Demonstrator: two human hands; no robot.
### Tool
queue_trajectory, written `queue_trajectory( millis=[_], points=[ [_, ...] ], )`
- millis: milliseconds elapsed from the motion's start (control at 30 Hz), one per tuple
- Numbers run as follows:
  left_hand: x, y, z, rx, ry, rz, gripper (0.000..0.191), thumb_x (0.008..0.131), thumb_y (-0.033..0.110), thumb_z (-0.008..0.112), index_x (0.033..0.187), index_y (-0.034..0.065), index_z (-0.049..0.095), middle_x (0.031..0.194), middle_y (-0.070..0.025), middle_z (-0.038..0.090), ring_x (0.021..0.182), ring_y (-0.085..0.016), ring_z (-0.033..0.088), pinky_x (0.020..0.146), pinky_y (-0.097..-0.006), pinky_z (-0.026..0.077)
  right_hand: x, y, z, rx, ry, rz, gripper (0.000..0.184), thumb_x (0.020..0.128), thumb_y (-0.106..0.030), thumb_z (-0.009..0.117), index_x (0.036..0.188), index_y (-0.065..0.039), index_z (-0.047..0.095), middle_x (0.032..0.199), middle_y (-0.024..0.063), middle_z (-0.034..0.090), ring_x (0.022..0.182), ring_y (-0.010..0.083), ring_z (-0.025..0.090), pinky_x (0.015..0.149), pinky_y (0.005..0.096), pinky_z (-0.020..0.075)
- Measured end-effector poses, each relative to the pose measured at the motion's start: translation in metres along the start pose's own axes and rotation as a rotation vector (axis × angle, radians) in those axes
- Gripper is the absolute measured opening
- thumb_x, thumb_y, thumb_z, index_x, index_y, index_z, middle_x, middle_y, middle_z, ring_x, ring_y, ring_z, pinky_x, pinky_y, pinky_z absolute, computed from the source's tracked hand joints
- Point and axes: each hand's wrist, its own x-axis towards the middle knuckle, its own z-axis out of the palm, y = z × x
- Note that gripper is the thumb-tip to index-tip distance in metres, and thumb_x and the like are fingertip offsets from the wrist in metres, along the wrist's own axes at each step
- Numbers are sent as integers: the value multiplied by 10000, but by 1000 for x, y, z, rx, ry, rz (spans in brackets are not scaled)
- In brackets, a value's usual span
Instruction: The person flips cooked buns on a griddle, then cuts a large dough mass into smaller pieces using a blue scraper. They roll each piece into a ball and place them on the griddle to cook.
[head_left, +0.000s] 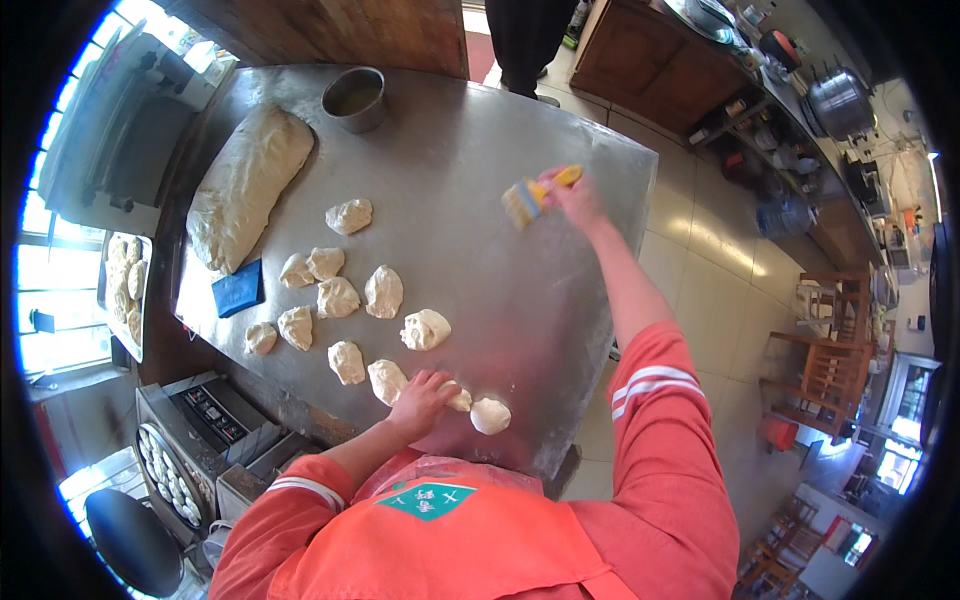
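My right hand (576, 201) holds a flat brush (527, 201) with a yellow handle and pale bristles, over the right part of the metal table (480, 165). Near the front edge, my left hand (424, 405) rests on a small dough piece (456, 396), partly covered by its fingers. A round dough piece (490, 415) lies just right of it, and another dough lump (388, 381) touches or nearly touches the hand on the left. Several more dough lumps (338, 298) are spread over the left half. A long slab of dough (250, 184) lies at the far left.
A metal bowl (354, 100) with some liquid stands at the table's back. A blue scraper or folded cloth (238, 289) lies by the slab. Left are a tray of dough pieces (142, 300) and a round pan of dough pieces (169, 476). A person in dark trousers (525, 41) stands beyond the table.
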Motion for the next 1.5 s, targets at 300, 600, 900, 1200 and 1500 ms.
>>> queue_trajectory(
  millis=[300, 600, 900, 1200, 1500],
  points=[
    [-58, -9, -27, -2067, 202, -533, 515, 876, 66, 559, 1384, 40, 478, 1288, -104, 597, 1178, -229, 597, 1008, -380, 476, -26, -7, 57, -781, -8, -582, 167, 914, -73, 622, 1044, -102, 722, 1145, 137, 693, 1104, 333, 630, 954, 403, 513],
    [-92, -27, -39, -1930, 190, -459, 729, 805, 34, 766, 1433, 45, 397, 1290, -62, 577, 1193, -188, 570, 1012, -353, 462, -346, -18, 128, -552, -582, -488, 219, 827, -70, 637, 1042, -69, 678, 1282, 159, 606, 1217, 319, 583, 1038, 422, 489],
    [-97, -30, -34, -1729, 154, -522, 540, 885, 63, 726, 1364, 17, 482, 1196, -69, 633, 1093, -171, 624, 953, -334, 504, -187, 3, 60, -40, 38, -51, 179, 979, -129, 637, 1094, -9, 703, 1027, 49, 714, 939, 119, 647, 847, 299, 545],
    [-107, -19, -30, -1706, 249, -623, 346, 968, 187, 680, 1253, 24, 570, 963, -32, 662, 752, -116, 632, 636, -269, 519, 26, -32, 64, -619, 595, -443, 134, 944, -144, 623, 1024, -67, 699, 1010, 136, 701, 950, 346, 663, 853, 424, 534],
    [-119, -47, -30, -1606, 332, -658, 389, 973, 222, 663, 1293, 34, 544, 1003, -30, 667, 799, -104, 641, 646, -255, 532, -142, -48, 186, -630, -272, -543, 140, 881, -88, 631, 1000, -81, 705, 1026, 136, 693, 989, 319, 662, 839, 419, 557]
  ],
)
